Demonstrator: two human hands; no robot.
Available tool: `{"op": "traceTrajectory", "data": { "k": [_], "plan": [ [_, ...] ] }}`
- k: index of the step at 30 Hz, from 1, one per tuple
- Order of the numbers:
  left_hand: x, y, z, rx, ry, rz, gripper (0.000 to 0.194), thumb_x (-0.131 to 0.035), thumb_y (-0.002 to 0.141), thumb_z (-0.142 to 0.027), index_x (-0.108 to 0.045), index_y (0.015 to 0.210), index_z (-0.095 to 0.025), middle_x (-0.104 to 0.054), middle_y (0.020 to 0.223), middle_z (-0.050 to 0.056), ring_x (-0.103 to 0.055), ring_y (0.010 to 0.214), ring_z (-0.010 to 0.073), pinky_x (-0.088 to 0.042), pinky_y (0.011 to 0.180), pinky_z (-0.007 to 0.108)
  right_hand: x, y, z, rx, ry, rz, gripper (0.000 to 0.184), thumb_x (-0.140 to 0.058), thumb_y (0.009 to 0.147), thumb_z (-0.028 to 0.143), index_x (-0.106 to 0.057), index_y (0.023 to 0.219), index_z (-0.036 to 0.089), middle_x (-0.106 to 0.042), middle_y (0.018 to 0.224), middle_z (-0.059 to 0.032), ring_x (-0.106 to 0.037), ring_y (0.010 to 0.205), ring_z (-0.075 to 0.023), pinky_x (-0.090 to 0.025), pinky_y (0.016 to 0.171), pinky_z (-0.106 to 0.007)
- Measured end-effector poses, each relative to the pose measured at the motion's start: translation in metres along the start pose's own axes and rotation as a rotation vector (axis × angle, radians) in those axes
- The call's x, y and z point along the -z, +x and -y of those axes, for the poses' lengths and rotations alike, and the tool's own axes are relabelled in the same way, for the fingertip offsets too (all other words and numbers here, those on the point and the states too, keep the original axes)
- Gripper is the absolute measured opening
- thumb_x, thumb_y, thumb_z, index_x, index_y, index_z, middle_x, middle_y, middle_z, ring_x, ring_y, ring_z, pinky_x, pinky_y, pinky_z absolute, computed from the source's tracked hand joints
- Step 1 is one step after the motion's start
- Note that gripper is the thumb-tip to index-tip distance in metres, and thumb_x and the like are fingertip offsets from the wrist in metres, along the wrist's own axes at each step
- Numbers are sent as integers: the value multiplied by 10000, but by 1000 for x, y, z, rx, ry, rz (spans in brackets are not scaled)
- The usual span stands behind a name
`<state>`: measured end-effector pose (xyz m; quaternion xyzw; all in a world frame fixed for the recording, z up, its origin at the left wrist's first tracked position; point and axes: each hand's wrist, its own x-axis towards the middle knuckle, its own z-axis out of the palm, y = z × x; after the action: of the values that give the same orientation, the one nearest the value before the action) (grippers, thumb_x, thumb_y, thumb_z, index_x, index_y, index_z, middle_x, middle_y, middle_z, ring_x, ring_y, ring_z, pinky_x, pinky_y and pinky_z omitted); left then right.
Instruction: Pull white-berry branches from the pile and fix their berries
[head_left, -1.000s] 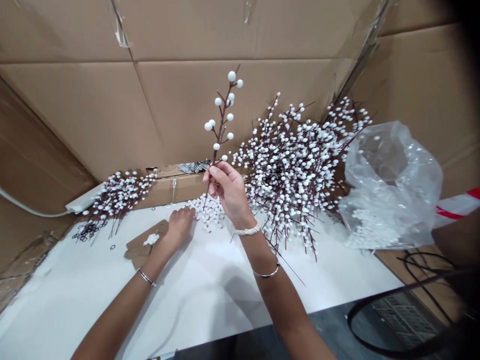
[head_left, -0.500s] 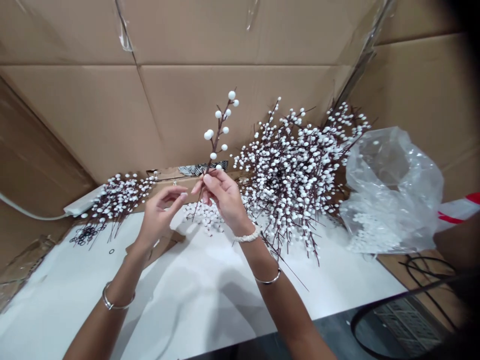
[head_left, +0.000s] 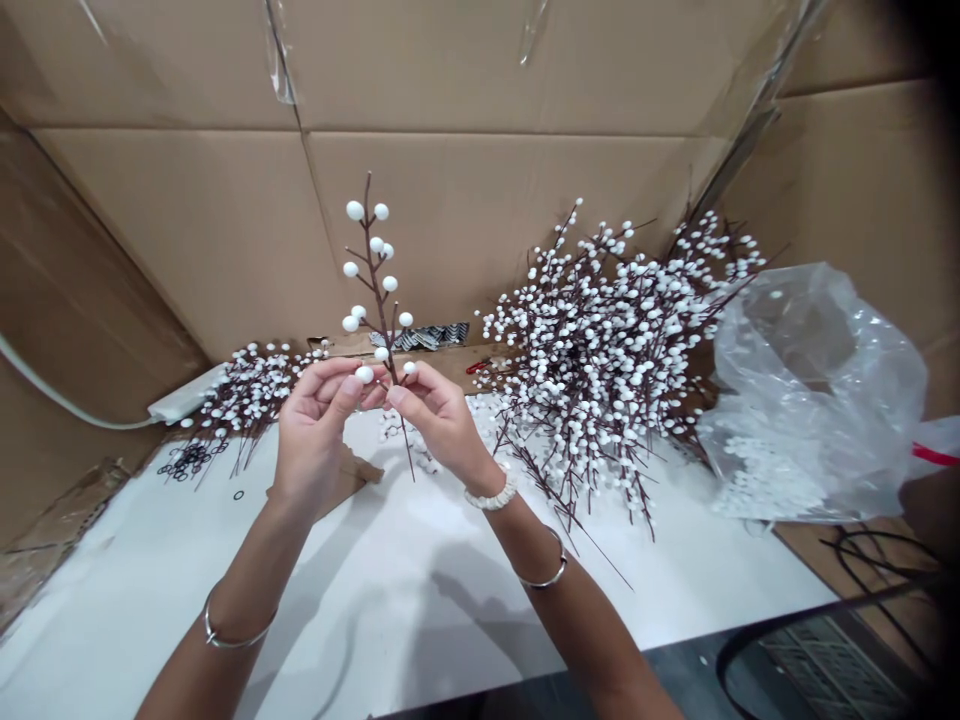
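Towering behind the bench, big tan corrugated cardboard sheets [head_left: 187, 240] line the back and sides of the work spot, and a long white tabletop [head_left: 420, 580] runs in front of them. On the right, a crumpled clear plastic bag [head_left: 814, 390] slumps with loose white berries [head_left: 765, 480] inside. Beside it sits a great tangled heap of dark-stemmed white berry sprigs [head_left: 600, 370], with a smaller heap of the same sprigs [head_left: 251, 390] off to the left. A flat piece of brown cardboard [head_left: 352, 472] lies partly under the person's hands, and a scatter of small black rubber rings [head_left: 187, 460] lies near the smaller heap.

Above the middle of the table, a slender dark-brown sprig of round white berries [head_left: 373, 265] stands nearly upright in the air. The right hand [head_left: 439, 420] pinches its stem between thumb and forefinger. The left hand [head_left: 311, 430] closes in just beside it, with its fingertips [head_left: 349, 367] at a low berry, though I can't tell whether they grip. A white beaded bracelet [head_left: 491, 495] circles the right wrist.
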<state>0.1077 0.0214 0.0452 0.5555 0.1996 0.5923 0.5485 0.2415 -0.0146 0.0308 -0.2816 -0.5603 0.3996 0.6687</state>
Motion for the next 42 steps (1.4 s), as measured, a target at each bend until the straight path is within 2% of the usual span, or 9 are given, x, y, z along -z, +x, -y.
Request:
{"op": "traceTrajectory", "data": {
  "k": [5, 10, 19, 27, 35, 42],
  "plan": [
    [-4, -2, 1, 23, -33, -15, 195, -765, 792, -290, -687, 946, -200, -753, 911, 18, -712, 824, 109, -562, 809, 207, 0, -1, 0, 46, -67, -41, 196, -633, 862, 381, -555, 816, 208, -620, 843, 3, -608, 811, -129, -496, 801, -286],
    [-5, -2, 1, 20, -19, -31, 197, -767, 786, -299, -685, 935, -200, -749, 873, 13, -704, 794, 108, -565, 800, 220, 0, -2, 0, 56, -76, -39, 196, -631, 864, 367, -540, 801, 206, -587, 812, 10, -586, 798, -127, -480, 787, -281],
    [-6, -4, 2, 9, 15, -21, 189, -755, 798, -303, -675, 938, -204, -753, 887, 15, -716, 833, 126, -569, 812, 239, -1, -3, 0, 33, -104, -57, 236, -620, 859, 415, -521, 796, 210, -586, 817, 5, -589, 801, -137, -491, 788, -293],
    [-5, -5, 3, 5, 67, -37, 237, -764, 780, -339, -658, 933, -191, -748, 912, 36, -718, 847, 155, -578, 829, 292, 0, -3, 1, 54, -79, -50, 204, -633, 864, 368, -529, 796, 206, -555, 786, 16, -562, 773, -125, -475, 766, -278],
    [-4, -6, 2, -4, 118, -14, 217, -746, 800, -336, -663, 940, -193, -745, 923, 43, -718, 903, 175, -573, 851, 310, -1, -4, 5, -2, -117, -80, 249, -626, 850, 416, -507, 777, 210, -548, 773, 13, -562, 768, -130, -489, 766, -285],
    [-4, -7, 1, -10, 121, -18, 205, -749, 797, -326, -669, 930, -193, -748, 926, 38, -713, 881, 158, -571, 828, 289, -5, -6, 6, 27, -122, -106, 220, -617, 862, 398, -524, 802, 208, -577, 796, 4, -595, 765, -133, -499, 747, -286]
  ]
}}
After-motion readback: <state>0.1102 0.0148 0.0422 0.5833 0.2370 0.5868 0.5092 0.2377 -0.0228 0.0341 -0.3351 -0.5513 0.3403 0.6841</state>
